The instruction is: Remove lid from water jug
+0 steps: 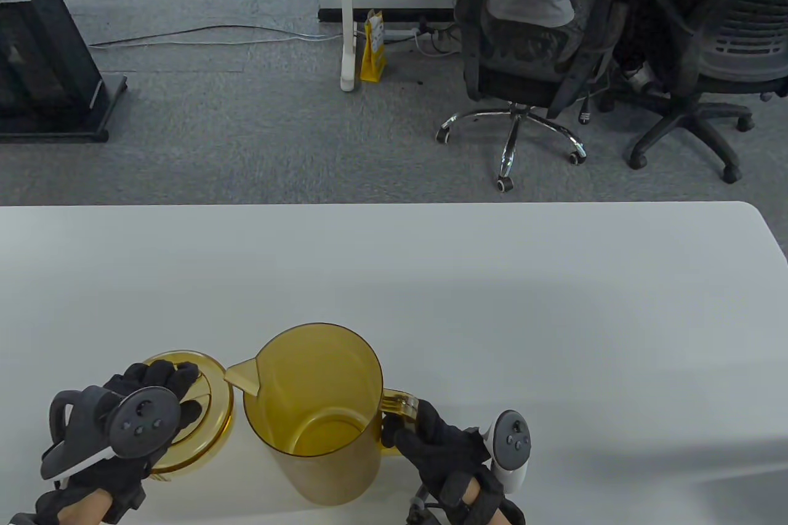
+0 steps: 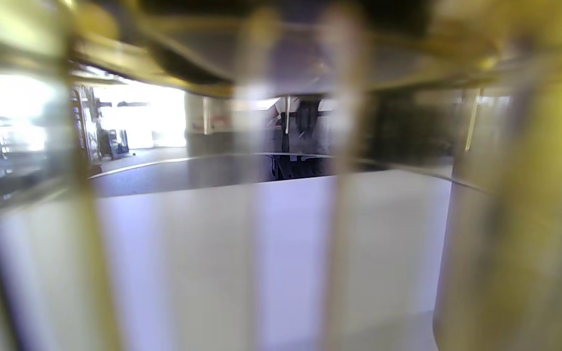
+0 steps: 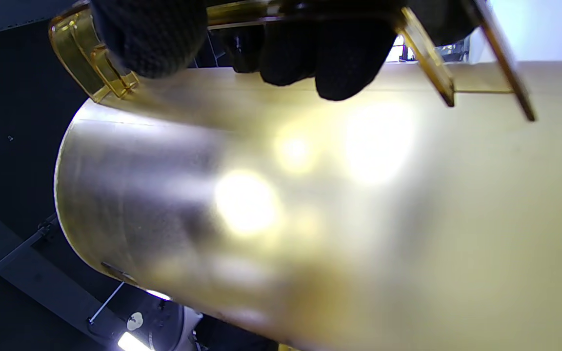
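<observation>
An amber see-through water jug (image 1: 320, 414) stands upright near the table's front edge, its top open and its spout pointing left. Its handle (image 1: 400, 405) is gripped by my right hand (image 1: 425, 436); in the right wrist view the gloved fingers (image 3: 330, 53) curl round the handle (image 3: 90, 58) against the jug wall (image 3: 310, 204). The round amber lid (image 1: 206, 405) is off the jug, to the left of it, low over the table. My left hand (image 1: 154, 396) holds it from above, fingers curled over its top. The left wrist view looks through the blurred lid (image 2: 281, 73).
The white table (image 1: 492, 303) stretches away behind and to the right of the jug. Beyond its far edge are grey carpet, two office chairs (image 1: 529, 57) with a seated person, and a black stand (image 1: 43, 63) at the far left.
</observation>
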Demonstrator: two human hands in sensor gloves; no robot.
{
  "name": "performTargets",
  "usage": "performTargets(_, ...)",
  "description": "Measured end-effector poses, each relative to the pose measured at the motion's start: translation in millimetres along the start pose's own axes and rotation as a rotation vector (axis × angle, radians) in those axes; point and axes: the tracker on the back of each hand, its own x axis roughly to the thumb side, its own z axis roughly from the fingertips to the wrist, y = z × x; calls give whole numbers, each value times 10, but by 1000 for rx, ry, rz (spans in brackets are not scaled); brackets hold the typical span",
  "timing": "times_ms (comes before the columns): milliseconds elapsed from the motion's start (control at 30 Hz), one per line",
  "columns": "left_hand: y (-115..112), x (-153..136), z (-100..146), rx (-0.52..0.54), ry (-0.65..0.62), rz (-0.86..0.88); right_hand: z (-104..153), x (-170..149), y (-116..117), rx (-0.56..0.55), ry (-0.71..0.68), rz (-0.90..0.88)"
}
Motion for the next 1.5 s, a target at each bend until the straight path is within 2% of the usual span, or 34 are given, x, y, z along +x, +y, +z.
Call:
performTargets(300, -538, -46, -123, -44, -6, 73, 7, -3, 6, -2, 7, -18)
performTargets(400, -649, -61, -138, -74, -13, 105, 5, -6, 2, 3, 13, -28)
performTargets(533, -787, -67, -148, -89, -11, 62, 9, -4, 1, 12, 19, -28)
performTargets(767, -1074, 23, -167, -177, -8, -18, 14, -13, -4, 13, 22, -29)
performTargets(900, -1153, 56, -192, -203, -13, -40, 14, -13, -6, 16, 25, -31)
performTargets(1167, -1178, 84, -178, -178, -10, -53, 16, -18, -12, 23, 34, -30)
performTargets(1300, -1159, 56, -171, -179, 16, -18, 15, -20, -13, 24, 37, -34)
performTargets(1367, -1136, 36, -157, -230, 45, 21, 16, -23, -13, 21, 34, -29)
performTargets(1500, -1093, -19, -125, -204, 64, 70, 16, -27, -15, 15, 30, -23)
